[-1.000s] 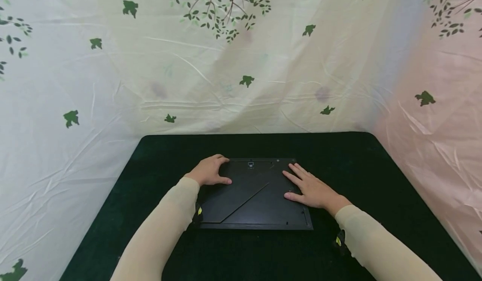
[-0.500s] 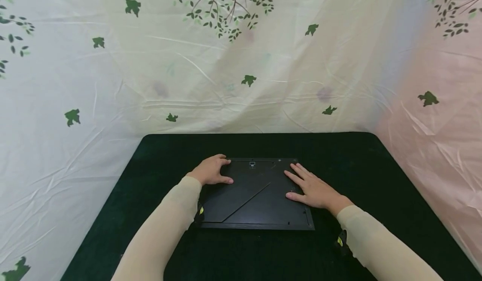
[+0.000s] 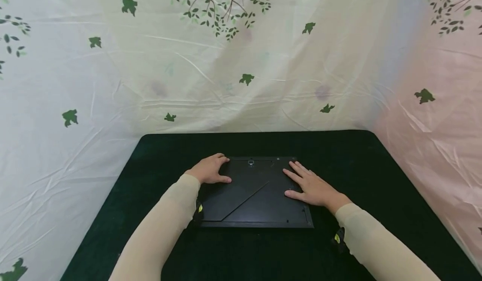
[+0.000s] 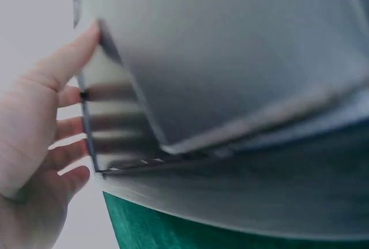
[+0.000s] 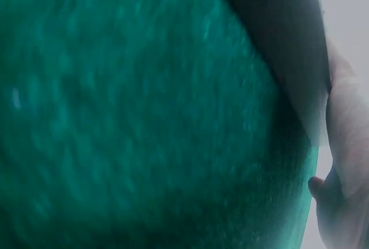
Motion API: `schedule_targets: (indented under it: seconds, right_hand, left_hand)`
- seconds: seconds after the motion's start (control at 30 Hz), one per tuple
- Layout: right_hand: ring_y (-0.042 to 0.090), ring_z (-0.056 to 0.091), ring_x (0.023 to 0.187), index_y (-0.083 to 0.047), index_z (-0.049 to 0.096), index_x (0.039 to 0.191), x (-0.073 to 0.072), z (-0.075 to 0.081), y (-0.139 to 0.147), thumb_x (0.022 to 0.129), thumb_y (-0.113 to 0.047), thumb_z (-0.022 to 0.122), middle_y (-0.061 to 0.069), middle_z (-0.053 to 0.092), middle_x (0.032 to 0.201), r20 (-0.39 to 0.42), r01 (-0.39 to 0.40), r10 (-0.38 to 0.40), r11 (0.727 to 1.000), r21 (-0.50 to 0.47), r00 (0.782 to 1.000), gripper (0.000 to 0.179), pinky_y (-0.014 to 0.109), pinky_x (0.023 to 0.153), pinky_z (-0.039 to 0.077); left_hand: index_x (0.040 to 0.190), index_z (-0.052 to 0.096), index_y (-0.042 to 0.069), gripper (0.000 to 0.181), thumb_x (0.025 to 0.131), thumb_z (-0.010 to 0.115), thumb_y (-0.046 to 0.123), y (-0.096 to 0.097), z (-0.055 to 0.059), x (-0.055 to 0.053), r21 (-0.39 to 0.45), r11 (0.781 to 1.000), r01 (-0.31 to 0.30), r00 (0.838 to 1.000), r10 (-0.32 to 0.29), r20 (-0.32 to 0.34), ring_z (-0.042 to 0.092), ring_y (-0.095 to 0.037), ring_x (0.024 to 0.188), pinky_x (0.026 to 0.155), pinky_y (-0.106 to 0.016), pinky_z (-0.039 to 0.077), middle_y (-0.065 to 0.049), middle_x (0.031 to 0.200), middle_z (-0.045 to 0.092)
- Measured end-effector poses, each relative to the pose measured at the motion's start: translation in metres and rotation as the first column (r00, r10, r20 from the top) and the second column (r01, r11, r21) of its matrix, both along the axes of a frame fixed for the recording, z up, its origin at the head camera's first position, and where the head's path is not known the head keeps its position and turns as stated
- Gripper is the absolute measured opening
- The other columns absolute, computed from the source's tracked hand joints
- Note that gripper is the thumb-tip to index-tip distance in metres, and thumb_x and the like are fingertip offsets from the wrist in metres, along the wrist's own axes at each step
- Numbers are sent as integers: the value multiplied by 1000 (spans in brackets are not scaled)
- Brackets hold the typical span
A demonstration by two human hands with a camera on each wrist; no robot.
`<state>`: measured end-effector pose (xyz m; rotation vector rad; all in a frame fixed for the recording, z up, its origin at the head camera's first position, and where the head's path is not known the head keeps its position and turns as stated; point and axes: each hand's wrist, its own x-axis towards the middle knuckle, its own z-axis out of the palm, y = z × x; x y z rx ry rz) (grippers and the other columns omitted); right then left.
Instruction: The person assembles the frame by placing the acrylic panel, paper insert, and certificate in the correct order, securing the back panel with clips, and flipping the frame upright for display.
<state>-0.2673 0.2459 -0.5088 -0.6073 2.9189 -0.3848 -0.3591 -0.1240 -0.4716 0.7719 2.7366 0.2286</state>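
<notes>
A black picture frame (image 3: 260, 205) lies back side up on the dark green table, its back panel crossed by a slanting seam and fitted with a small metal hanger (image 3: 251, 163) near the far edge. My left hand (image 3: 211, 170) is at the frame's far left, thumb on the back panel and fingers along the edge. In the left wrist view, the fingertips (image 4: 72, 128) meet the frame's rim, and their reflections show on its surface. With fingers spread, my right hand (image 3: 314, 189) rests on the panel's right side. The right wrist view catches only part of that hand (image 5: 349, 139) beside the frame.
The green cloth-covered table (image 3: 180, 256) extends around the frame on all sides. Behind it and to both sides hangs a pale curtain (image 3: 180, 76) printed with leaves and branches. Light sleeves cover both forearms, with a dark band at each wrist.
</notes>
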Motion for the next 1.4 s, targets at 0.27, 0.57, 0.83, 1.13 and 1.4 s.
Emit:
schedule_targets:
  seconds: [0.27, 0.57, 0.83, 1.13, 1.4]
  right_hand:
    - [43, 11, 143, -29, 16, 155, 15, 4, -5, 86, -72, 47, 16, 3, 160, 156, 195, -168, 964, -178, 973, 87, 67, 104, 24]
    - [45, 12, 142, -26, 13, 156, 41, 12, -15, 87, -65, 55, 20, 12, 158, 220, 308, -250, 906, -290, 943, 89, 69, 105, 19]
    - [49, 10, 141, -26, 13, 156, 48, 4, -23, 83, -70, 55, 22, 4, 159, 234, 338, -283, 908, -247, 930, 95, 71, 102, 21]
    - [52, 4, 140, -24, 15, 156, 49, -6, -24, 81, -73, 54, 21, 0, 159, 203, 316, -273, 921, -227, 940, 98, 74, 101, 17]
    - [50, 4, 141, -27, 15, 155, 48, -13, -25, 79, -76, 52, 19, 0, 159, 171, 309, -275, 925, -223, 946, 98, 72, 104, 14]
  left_hand:
    - [152, 30, 19, 85, 84, 65, 57, -28, 9, 19, 118, 982, -146, 987, 136, 84, 27, -33, 141, 110, -54, 28, -14, 156, 25]
    - [153, 27, 26, 97, 75, 63, 71, -48, -8, 79, 207, 935, -289, 953, 261, 150, 19, -42, 142, 106, -65, 23, -20, 155, 24]
    - [152, 30, 28, 102, 69, 62, 78, -44, -23, 97, 195, 939, -283, 957, 263, 123, 12, -45, 142, 106, -68, 17, -22, 155, 22]
    - [153, 26, 28, 107, 67, 61, 81, -42, -29, 97, 188, 946, -265, 962, 247, 112, 7, -40, 145, 109, -66, 11, -21, 158, 15]
    - [154, 23, 29, 109, 66, 60, 82, -42, -32, 96, 170, 950, -263, 963, 248, 101, 7, -40, 145, 109, -66, 11, -20, 158, 14]
